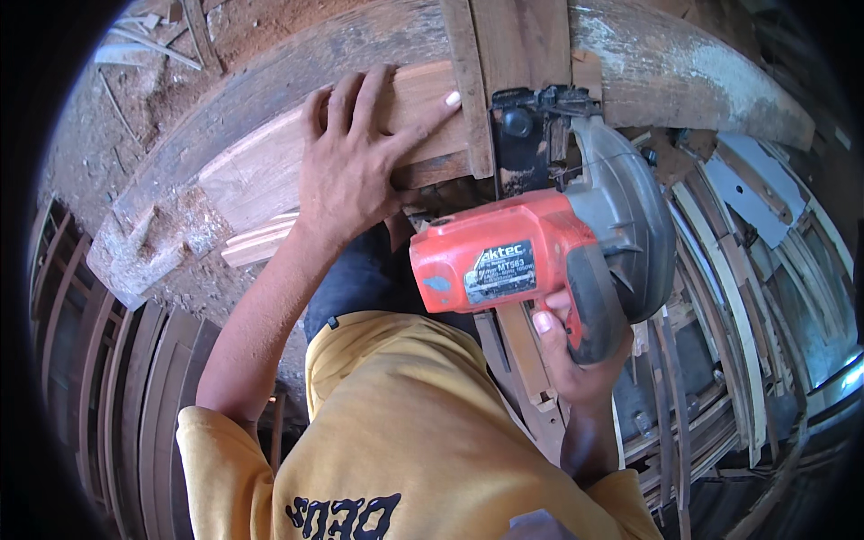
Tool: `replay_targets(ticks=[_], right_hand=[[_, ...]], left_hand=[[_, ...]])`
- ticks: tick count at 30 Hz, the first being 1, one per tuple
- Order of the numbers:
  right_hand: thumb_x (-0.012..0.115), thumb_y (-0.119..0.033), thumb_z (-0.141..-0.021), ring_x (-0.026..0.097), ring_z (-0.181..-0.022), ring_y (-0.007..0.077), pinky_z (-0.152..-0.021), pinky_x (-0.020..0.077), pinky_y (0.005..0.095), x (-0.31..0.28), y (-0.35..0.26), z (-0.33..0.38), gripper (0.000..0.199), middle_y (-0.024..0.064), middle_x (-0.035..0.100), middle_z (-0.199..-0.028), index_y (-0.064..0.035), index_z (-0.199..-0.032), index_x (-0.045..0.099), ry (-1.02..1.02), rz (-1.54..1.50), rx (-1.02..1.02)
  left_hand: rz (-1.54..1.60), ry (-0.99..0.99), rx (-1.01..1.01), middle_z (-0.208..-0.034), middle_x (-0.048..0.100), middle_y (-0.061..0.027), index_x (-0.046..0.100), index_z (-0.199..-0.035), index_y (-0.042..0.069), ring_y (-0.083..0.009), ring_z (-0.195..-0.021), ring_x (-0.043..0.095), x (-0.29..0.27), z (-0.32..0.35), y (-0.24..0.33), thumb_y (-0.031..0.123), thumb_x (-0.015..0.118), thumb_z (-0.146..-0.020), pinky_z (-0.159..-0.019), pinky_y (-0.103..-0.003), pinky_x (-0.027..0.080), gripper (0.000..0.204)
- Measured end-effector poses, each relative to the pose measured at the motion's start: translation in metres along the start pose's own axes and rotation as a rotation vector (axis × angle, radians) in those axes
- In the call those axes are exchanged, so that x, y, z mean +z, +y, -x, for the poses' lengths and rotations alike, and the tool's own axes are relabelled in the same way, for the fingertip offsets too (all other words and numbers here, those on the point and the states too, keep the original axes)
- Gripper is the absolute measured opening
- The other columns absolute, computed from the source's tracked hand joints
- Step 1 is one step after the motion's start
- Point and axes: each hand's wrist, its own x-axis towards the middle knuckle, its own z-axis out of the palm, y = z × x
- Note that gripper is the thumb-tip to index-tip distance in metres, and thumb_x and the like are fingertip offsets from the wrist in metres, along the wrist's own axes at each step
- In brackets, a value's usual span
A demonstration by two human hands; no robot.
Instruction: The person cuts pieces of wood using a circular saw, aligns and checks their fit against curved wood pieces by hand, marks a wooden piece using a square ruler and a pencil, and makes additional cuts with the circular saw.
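My right hand point(576, 355) grips the black rear handle of a red circular saw point(490, 247), with fingertips showing by the trigger. The saw's metal base plate point(522, 148) rests against the narrow wooden strip point(467, 85) that crosses the workpiece. Whether the blade turns cannot be made out. My left hand point(351, 166) holds down a reddish-brown wooden board point(252, 175). Its fingers reach over to the board's far edge, the thumb is near the close edge, and the index fingertip touches the crossing strip. The board lies on a weathered beam point(387, 40).
Thin wooden slats point(256, 243) stick out below the board. Stacked dark planks point(148, 405) stand at the left. On the right lie long strips of wood point(720, 297) and a pale sheet point(756, 189). Dirt and scraps cover the ground point(117, 99) at the far left.
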Motion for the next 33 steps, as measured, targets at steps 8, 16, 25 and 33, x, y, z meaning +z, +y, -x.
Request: replay_targets(ticks=[8, 16, 25, 33], right_hand=[[0.079, -0.003, -0.090, 0.068, -0.075, 0.0201, -0.071, 0.0550, 0.0345, -0.003, -0.019, -0.032, 0.011, 0.0086, 0.068, -0.089, -0.0036, -0.094, 0.069, -0.021, -0.145, 0.055], [0.078, -0.010, -0.092, 0.067, -0.073, 0.0213, -0.070, 0.0544, 0.0350, -0.012, -0.025, -0.054, 0.018, 0.0081, 0.066, -0.086, -0.0024, -0.105, 0.068, -0.078, 0.066, -0.040], [0.080, -0.008, -0.091, 0.067, -0.079, 0.0177, -0.075, 0.0550, 0.0319, -0.014, -0.033, -0.073, 0.015, 0.0086, 0.069, -0.091, -0.0019, -0.099, 0.068, -0.135, -0.062, -0.066], [0.080, -0.003, -0.088, 0.068, -0.087, 0.0186, -0.081, 0.0550, 0.0327, -0.015, -0.037, -0.081, 0.016, 0.0105, 0.069, -0.095, -0.0016, -0.095, 0.067, -0.150, -0.112, -0.048]], left_hand=[[-0.072, 0.038, 0.034, -0.161, 0.044, -0.0149, 0.045, -0.160, 0.055, -0.0368, -0.147, 0.041, 0.004, -0.001, -0.003, 0.049, 0.093, -0.063, -0.123, -0.057, 0.029, 0.109], [-0.017, 0.025, 0.027, -0.161, 0.045, -0.0159, 0.051, -0.158, 0.051, -0.0350, -0.149, 0.041, 0.005, -0.002, -0.003, 0.056, 0.074, -0.086, -0.125, -0.056, 0.024, 0.076], [-0.046, -0.041, 0.030, -0.163, 0.044, -0.0164, 0.048, -0.159, 0.053, -0.0356, -0.149, 0.041, 0.000, -0.003, -0.004, 0.055, 0.069, -0.091, -0.124, -0.058, 0.024, 0.071], [-0.050, -0.058, 0.016, -0.166, 0.042, -0.0159, 0.044, -0.160, 0.057, -0.0357, -0.149, 0.041, 0.003, -0.001, -0.004, 0.054, 0.063, -0.096, -0.124, -0.058, 0.023, 0.067]])
